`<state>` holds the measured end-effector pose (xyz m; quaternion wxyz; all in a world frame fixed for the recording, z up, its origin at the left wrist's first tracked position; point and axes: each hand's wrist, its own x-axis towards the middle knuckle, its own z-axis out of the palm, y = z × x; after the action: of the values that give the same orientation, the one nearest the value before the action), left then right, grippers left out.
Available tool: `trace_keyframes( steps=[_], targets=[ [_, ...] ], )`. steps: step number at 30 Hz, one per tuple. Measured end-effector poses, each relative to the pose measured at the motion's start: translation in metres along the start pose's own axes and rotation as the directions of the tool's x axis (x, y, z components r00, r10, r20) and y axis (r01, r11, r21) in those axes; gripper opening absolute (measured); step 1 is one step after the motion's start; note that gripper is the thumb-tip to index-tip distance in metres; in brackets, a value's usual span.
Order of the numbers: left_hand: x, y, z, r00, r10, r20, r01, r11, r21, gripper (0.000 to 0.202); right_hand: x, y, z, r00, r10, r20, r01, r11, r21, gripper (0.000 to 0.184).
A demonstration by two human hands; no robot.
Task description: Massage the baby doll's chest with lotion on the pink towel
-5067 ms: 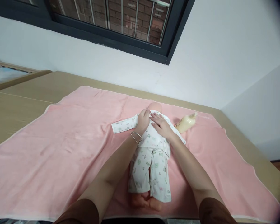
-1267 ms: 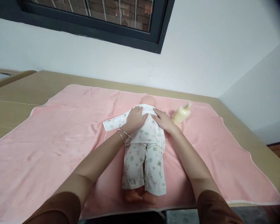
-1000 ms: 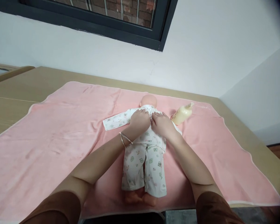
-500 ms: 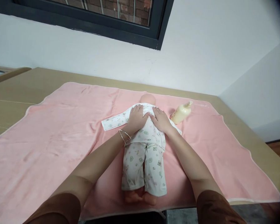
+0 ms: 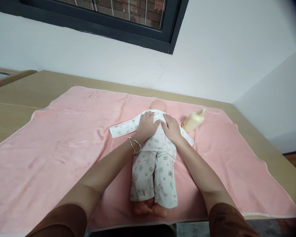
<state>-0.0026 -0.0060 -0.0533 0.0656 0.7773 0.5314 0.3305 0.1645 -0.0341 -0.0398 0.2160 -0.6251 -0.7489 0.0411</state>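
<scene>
A baby doll lies face down on a pink blanket, its head away from me and its feet close to the table's near edge. It wears a white printed top and matching trousers. My left hand rests flat on the left side of the doll's upper back, a bangle on its wrist. On the right side lies my right hand, fingers stretched toward the doll's head. The thumbs almost meet at the middle of the back.
A pale yellow pump bottle stands on the blanket, right of the doll's head. Bare wooden table borders the blanket. Behind it rise a white wall and a dark window frame.
Both hands stay on the doll's upper back with hardly any movement. The whole view has shifted slightly, so everything appears a little further right.
</scene>
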Motion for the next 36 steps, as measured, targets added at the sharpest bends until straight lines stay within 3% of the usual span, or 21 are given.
trace_keyframes(
  steps=[9, 15, 20, 25, 30, 36],
  targets=[
    [-0.002, 0.001, -0.002, 1.0, 0.004, 0.001, -0.004, 1.0, 0.001, 0.049, 0.0, -0.003, 0.002, 0.998, 0.031, -0.055, -0.027, 0.998, 0.061, 0.056],
    [-0.003, 0.008, -0.01, 1.0, 0.0, 0.027, -0.002, 0.999, 0.051, 0.051, -0.003, -0.02, 0.006, 0.968, 0.24, -0.068, -0.229, 0.964, 0.135, 0.053],
    [-0.006, 0.016, -0.019, 0.999, 0.042, 0.027, -0.046, 0.987, 0.151, 0.047, -0.008, -0.033, 0.008, 0.949, 0.31, -0.053, -0.295, 0.936, 0.194, 0.055],
    [-0.01, 0.027, -0.035, 0.992, 0.088, 0.088, -0.107, 0.966, 0.236, 0.035, -0.02, -0.053, -0.005, 0.974, 0.227, 0.025, -0.228, 0.961, 0.159, 0.06],
    [-0.009, 0.036, -0.057, 0.972, 0.028, 0.232, -0.094, 0.956, 0.278, 0.029, -0.028, -0.065, -0.026, 0.99, 0.091, 0.103, -0.087, 0.995, -0.047, 0.055],
    [0.0, 0.012, -0.04, 0.994, 0.032, 0.108, -0.052, 0.981, 0.188, 0.034, -0.007, -0.034, -0.018, 0.991, 0.119, 0.064, -0.12, 0.993, 0.02, 0.056]
  ],
)
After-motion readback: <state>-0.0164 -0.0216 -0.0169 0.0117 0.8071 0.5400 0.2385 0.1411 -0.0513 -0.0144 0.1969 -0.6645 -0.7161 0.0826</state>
